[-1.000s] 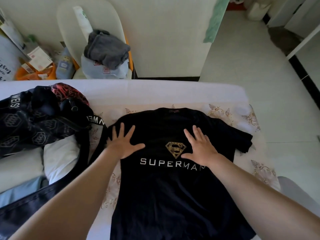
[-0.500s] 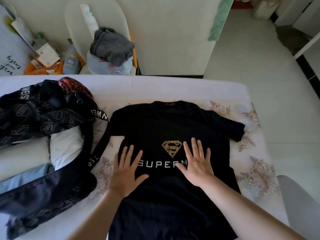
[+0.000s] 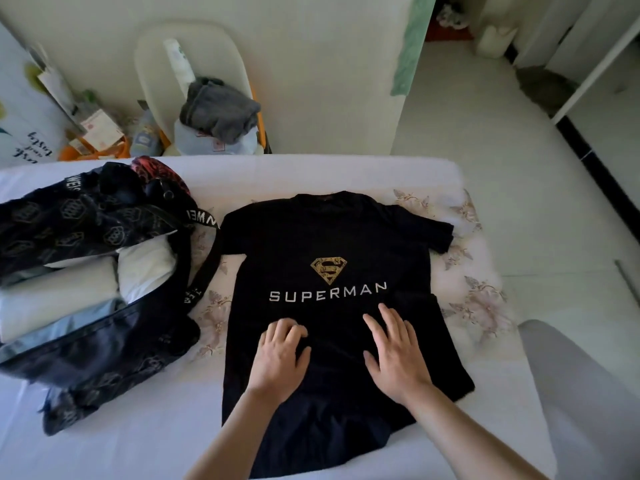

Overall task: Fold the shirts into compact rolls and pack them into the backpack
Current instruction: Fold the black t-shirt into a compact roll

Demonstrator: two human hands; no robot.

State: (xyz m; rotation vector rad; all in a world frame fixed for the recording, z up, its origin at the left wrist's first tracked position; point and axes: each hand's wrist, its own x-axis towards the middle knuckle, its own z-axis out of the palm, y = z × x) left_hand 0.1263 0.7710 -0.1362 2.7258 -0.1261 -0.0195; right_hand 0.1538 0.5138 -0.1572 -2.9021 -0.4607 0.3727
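Bed (image 3: 131, 445) — shirt (image 3: 329, 233) flat under fingers (image 3: 389, 323) of left hand (image 3: 277, 362), right hand (image 3: 398, 362)

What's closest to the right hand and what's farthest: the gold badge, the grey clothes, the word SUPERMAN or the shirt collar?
From the right hand:
1. word SUPERMAN, just ahead of it.
2. gold badge, above the word.
3. shirt collar, far end of the shirt.
4. grey clothes, on the chair beyond the bed.

The one wide-angle camera sat on the person's head, facing forward and steeply down. It hung near above the black printed T-shirt (image 3: 329, 237) on the white-sheeted bed (image 3: 138, 445).
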